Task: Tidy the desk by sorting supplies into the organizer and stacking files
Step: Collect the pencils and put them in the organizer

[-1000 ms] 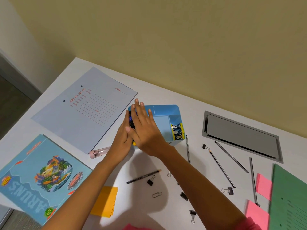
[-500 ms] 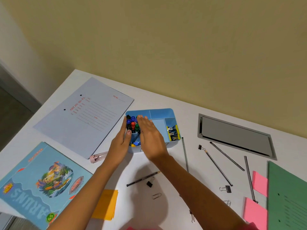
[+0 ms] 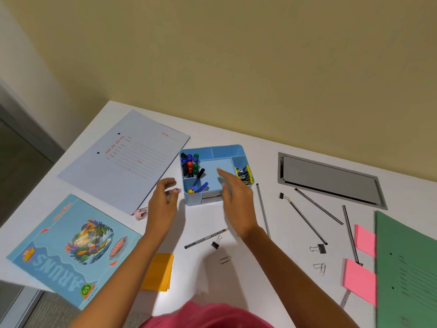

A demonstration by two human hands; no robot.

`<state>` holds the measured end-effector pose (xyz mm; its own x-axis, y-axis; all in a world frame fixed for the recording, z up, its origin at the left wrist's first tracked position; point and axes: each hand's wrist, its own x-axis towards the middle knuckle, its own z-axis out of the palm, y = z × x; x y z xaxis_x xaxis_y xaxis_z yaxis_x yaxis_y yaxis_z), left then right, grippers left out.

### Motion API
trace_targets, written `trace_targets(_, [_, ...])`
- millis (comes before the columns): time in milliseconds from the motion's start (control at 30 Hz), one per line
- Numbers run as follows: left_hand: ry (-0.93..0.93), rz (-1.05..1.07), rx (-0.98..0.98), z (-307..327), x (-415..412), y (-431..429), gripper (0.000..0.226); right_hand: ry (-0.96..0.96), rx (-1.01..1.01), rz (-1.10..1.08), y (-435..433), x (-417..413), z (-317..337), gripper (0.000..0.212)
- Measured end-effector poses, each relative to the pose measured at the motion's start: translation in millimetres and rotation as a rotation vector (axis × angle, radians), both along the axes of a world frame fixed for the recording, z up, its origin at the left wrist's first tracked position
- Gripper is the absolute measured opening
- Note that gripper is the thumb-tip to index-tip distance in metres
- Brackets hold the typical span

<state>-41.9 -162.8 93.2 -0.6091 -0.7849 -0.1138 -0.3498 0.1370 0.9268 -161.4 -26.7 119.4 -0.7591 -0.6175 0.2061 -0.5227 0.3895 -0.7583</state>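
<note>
Left hand [image 3: 163, 200] beside, right hand [image 3: 234, 197] over, the organizer [image 3: 227, 150] front edge.

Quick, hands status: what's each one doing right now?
Left hand: open, fingers loosely curled, holding nothing.
Right hand: open, fingers straight, holding nothing, above the organizer.

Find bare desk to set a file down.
Free: the strip behind the blue organizer by the wall, and the near edge between yellow sticky notes and paper clip. Crowded: right of the organizer, among pencils, binder clips, pink sticky notes.
</note>
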Motion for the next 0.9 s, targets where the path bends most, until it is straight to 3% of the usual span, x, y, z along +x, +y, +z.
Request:
trace_targets(100, [-0.024,0.026,0.013,-10,20,13,0.019,0.066,-0.058,-0.123,26,15,-26,0.026])
trace_targets(200, [-0.057,0.024,0.014,-20,37,28,0.013,-0.029,-0.054,-0.056,47,31,-53,0.028])
trace_targets(433, [-0.104,-0.079,0.044,-36,59,57,0.015,0.036,0.306,0.115,66,42,-89,0.031])
trace_targets(600, [-0.118,-0.154,0.044,-36,60,66,0.017,0.152,0.456,0.125,64,38,-91,0.018])
trace_targets(767, [-0.124,-0.199,0.004,-30,55,69,0.026,0.216,0.529,0.113,70,34,-96,0.048])
trace_targets(900, [-0.173,-0.274,-0.148,-26,47,75,0.024,0.277,0.481,0.034,79,37,-85,0.051])
